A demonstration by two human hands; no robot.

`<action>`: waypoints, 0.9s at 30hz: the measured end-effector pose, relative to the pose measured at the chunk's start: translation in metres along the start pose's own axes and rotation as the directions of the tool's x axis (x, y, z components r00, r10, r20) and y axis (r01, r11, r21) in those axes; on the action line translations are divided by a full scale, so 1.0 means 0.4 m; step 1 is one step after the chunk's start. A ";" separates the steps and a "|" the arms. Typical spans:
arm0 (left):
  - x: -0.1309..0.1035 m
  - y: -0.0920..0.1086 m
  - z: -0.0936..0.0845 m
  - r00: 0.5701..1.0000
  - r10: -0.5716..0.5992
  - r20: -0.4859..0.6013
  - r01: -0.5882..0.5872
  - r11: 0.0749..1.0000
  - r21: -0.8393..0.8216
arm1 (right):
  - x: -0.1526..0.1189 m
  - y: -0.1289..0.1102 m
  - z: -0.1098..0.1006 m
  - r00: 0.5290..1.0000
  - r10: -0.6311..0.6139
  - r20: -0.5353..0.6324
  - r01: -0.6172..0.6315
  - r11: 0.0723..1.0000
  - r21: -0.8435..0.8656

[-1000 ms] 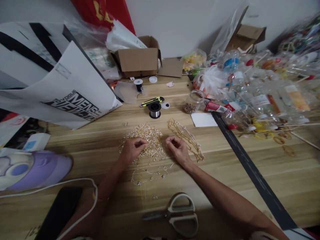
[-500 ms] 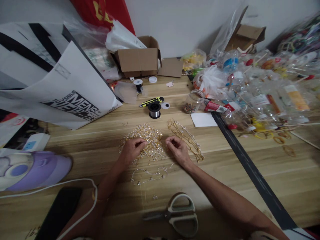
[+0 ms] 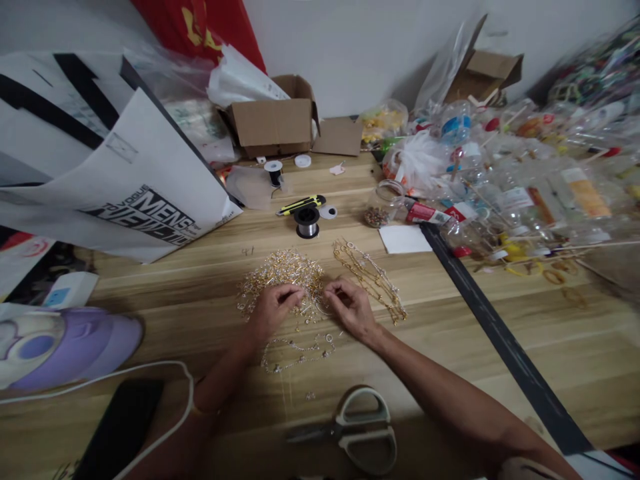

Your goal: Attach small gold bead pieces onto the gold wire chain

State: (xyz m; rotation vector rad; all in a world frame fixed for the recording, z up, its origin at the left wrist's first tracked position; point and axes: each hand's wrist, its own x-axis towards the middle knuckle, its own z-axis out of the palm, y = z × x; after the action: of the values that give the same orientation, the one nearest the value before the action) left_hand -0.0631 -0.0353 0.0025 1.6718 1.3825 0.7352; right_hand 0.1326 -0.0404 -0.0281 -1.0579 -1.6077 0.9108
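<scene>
A loose pile of small gold and silver jewellery pieces (image 3: 280,270) lies on the wooden table. Over its near edge, my left hand (image 3: 273,308) is closed, thumb and forefinger pinched together. My right hand (image 3: 350,305) is pinched too, at the pile's right side, its fingertips facing the left ones across a small gap. Whatever sits between the fingertips is too small to make out. Several gold and silver chains (image 3: 370,277) lie just beyond the right hand. Nearer to me, a silver chain bracelet (image 3: 299,357) rests in a loose loop.
Scissors (image 3: 363,430) lie at the front, a black phone (image 3: 120,427) at front left. Behind the pile are a wire spool (image 3: 307,223) and a yellow cutter knife (image 3: 303,205). A white paper bag (image 3: 125,180) stands left; plastic bottles (image 3: 515,193) crowd the right. A jar (image 3: 383,203) holds beads.
My left hand has moved right and slightly toward me, and my right hand slightly left, so the fingertips are closer together. Both remain pinched.
</scene>
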 end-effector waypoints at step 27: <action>-0.016 0.012 0.051 0.998 0.068 -0.003 -0.068 0.994 -0.079 | -0.014 0.004 0.005 0.962 -0.229 0.147 0.247 0.961 -0.122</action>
State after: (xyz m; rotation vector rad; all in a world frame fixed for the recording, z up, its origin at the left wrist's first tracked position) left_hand -0.0450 -0.0466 -0.0028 1.6635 1.2847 0.8187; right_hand 0.1320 -0.0453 -0.0320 -0.8875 -1.8859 0.7261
